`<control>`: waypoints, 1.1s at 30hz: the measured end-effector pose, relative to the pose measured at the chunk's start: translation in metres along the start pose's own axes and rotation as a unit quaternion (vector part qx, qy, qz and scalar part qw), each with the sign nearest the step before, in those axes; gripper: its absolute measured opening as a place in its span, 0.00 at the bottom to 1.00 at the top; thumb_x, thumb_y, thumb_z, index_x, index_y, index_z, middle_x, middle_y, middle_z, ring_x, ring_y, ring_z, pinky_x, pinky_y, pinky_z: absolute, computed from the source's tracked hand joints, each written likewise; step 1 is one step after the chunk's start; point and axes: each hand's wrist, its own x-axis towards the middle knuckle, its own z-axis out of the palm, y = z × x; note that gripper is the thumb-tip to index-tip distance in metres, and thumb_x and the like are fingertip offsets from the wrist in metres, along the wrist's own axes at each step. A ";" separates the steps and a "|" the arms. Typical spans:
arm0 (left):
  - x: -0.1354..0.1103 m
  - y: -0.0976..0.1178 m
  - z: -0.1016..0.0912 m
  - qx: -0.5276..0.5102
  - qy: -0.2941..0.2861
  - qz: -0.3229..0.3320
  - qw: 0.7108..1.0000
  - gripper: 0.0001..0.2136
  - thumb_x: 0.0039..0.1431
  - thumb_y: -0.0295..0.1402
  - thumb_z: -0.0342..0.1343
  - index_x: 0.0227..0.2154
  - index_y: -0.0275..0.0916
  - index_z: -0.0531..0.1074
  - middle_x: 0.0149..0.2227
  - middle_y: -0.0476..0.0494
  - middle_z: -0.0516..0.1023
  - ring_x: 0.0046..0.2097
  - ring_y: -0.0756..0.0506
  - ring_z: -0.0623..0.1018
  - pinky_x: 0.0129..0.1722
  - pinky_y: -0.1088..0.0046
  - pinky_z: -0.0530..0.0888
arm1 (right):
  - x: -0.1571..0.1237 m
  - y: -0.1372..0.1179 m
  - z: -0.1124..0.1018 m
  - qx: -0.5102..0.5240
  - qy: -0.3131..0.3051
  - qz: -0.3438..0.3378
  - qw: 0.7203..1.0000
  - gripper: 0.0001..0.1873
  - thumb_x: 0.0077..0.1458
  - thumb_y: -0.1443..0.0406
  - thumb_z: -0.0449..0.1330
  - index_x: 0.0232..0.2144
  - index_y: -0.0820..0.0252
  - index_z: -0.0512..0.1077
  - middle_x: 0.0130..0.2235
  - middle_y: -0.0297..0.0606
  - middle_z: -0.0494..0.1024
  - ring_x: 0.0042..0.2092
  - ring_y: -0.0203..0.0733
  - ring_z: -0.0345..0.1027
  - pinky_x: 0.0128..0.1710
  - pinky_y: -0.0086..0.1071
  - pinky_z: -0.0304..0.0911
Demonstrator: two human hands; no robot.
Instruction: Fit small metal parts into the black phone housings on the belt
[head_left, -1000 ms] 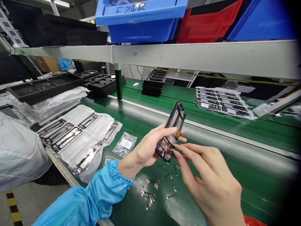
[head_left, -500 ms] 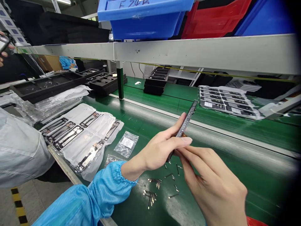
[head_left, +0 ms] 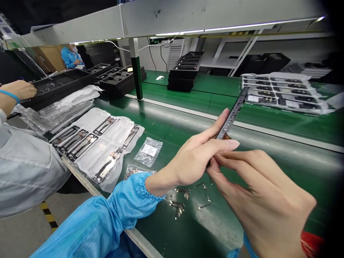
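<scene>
My left hand [head_left: 195,154] is closed around a thin black phone frame [head_left: 231,116], held tilted and seen almost edge-on. My right hand [head_left: 260,186] has its thumb and fingertips pinched together at the frame's lower end; whatever lies between them is hidden. Below my hands, small black strips with shiny ends [head_left: 177,206] lie loose on the green bench [head_left: 185,236]. Beside my left wrist are a clear labelled bag [head_left: 148,152] and another clear bag [head_left: 137,171] of small parts.
Left of me, a white tray [head_left: 94,148] holds several phone frames. A co-worker's grey sleeve [head_left: 29,161] and hand [head_left: 20,91] are beyond it. Black trays [head_left: 185,77] and another filled tray [head_left: 287,94] stand at the back. A shelf beam [head_left: 188,18] crosses above.
The view has tilted down, taking the coloured bins out of sight. My hands stay at the frame, now farther right in view. The co-worker's hand at left shows lower, its device no longer seen.
</scene>
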 end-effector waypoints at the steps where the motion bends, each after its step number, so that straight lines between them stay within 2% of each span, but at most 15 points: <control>1: 0.001 -0.001 0.000 0.014 -0.005 0.017 1.000 0.32 0.66 0.34 0.61 0.73 0.49 0.67 0.37 0.50 0.78 0.43 0.43 0.78 0.58 0.62 0.75 | -0.001 0.001 0.000 -0.001 -0.001 0.003 1.000 0.11 0.63 0.74 0.70 0.40 0.58 0.73 0.38 0.35 0.82 0.36 0.39 0.75 0.40 0.34 0.71; 5: 0.003 -0.003 -0.002 0.067 -0.017 0.042 0.997 0.34 0.69 0.36 0.57 0.76 0.50 0.59 0.43 0.49 0.80 0.49 0.42 0.78 0.61 0.61 0.73 | -0.007 0.005 -0.003 -0.004 -0.036 0.015 0.999 0.07 0.67 0.72 0.68 0.45 0.60 0.76 0.43 0.38 0.83 0.41 0.43 0.78 0.42 0.36 0.71; 8: 0.001 -0.003 -0.004 0.139 -0.002 0.051 0.989 0.32 0.70 0.38 0.59 0.75 0.50 0.62 0.48 0.49 0.81 0.55 0.40 0.77 0.65 0.61 0.69 | -0.009 0.007 -0.004 -0.023 -0.050 0.016 0.998 0.07 0.67 0.72 0.67 0.46 0.61 0.77 0.43 0.38 0.83 0.40 0.44 0.78 0.38 0.36 0.69; 10: 0.000 -0.003 -0.004 0.165 0.003 0.057 0.985 0.31 0.70 0.38 0.58 0.75 0.51 0.64 0.48 0.49 0.80 0.52 0.41 0.76 0.63 0.62 0.69 | -0.006 0.007 -0.002 -0.026 -0.038 0.014 0.999 0.06 0.65 0.73 0.68 0.42 0.62 0.76 0.41 0.38 0.83 0.37 0.42 0.77 0.34 0.35 0.67; 13: 0.002 -0.004 -0.001 0.128 -0.005 0.035 0.991 0.29 0.69 0.37 0.57 0.72 0.48 0.68 0.42 0.48 0.78 0.43 0.44 0.74 0.55 0.64 0.72 | -0.001 0.006 0.002 -0.016 -0.016 0.012 1.000 0.09 0.64 0.74 0.69 0.37 0.60 0.73 0.36 0.35 0.81 0.35 0.39 0.74 0.33 0.33 0.65; 16: 0.007 -0.006 -0.001 0.061 0.006 0.018 0.998 0.23 0.64 0.34 0.59 0.62 0.42 0.77 0.42 0.47 0.76 0.41 0.46 0.73 0.49 0.66 0.73 | 0.000 0.007 0.004 -0.012 -0.006 0.025 1.000 0.10 0.64 0.74 0.68 0.34 0.58 0.71 0.33 0.33 0.79 0.33 0.38 0.73 0.32 0.32 0.65; 19: 0.012 -0.006 -0.004 0.001 0.008 0.005 1.000 0.16 0.60 0.36 0.62 0.50 0.40 0.81 0.46 0.45 0.79 0.42 0.44 0.76 0.44 0.67 0.74 | -0.004 0.012 0.002 0.029 -0.028 0.050 0.998 0.06 0.64 0.71 0.69 0.38 0.58 0.75 0.38 0.34 0.83 0.37 0.41 0.78 0.36 0.33 0.68; 21: 0.014 -0.004 -0.008 -0.024 0.015 -0.017 0.999 0.15 0.59 0.39 0.63 0.46 0.38 0.81 0.46 0.42 0.81 0.40 0.45 0.76 0.39 0.69 0.75 | -0.007 0.014 0.000 0.045 -0.041 0.056 0.997 0.05 0.65 0.69 0.69 0.43 0.57 0.79 0.42 0.35 0.85 0.40 0.42 0.81 0.39 0.34 0.71; 24: 0.013 0.001 -0.011 -0.032 0.043 -0.046 0.997 0.15 0.61 0.40 0.61 0.45 0.36 0.81 0.44 0.41 0.82 0.38 0.46 0.76 0.33 0.73 0.72 | -0.010 0.016 -0.001 0.032 -0.044 0.057 0.997 0.08 0.67 0.68 0.68 0.47 0.55 0.80 0.46 0.35 0.86 0.43 0.43 0.82 0.41 0.35 0.73; 27: 0.013 0.002 -0.011 -0.028 0.050 -0.049 0.997 0.14 0.61 0.39 0.61 0.45 0.37 0.82 0.42 0.43 0.82 0.38 0.45 0.77 0.31 0.73 0.71 | -0.011 0.015 -0.001 0.032 -0.046 0.059 0.997 0.10 0.67 0.69 0.68 0.49 0.55 0.80 0.47 0.35 0.86 0.44 0.43 0.82 0.43 0.35 0.73; 33: 0.013 0.001 -0.011 -0.019 0.042 -0.048 0.998 0.15 0.58 0.41 0.63 0.44 0.38 0.83 0.40 0.43 0.82 0.35 0.46 0.75 0.30 0.73 0.70 | -0.011 0.014 -0.001 0.032 -0.041 0.064 0.997 0.07 0.67 0.68 0.68 0.47 0.56 0.80 0.46 0.34 0.86 0.43 0.42 0.82 0.41 0.35 0.73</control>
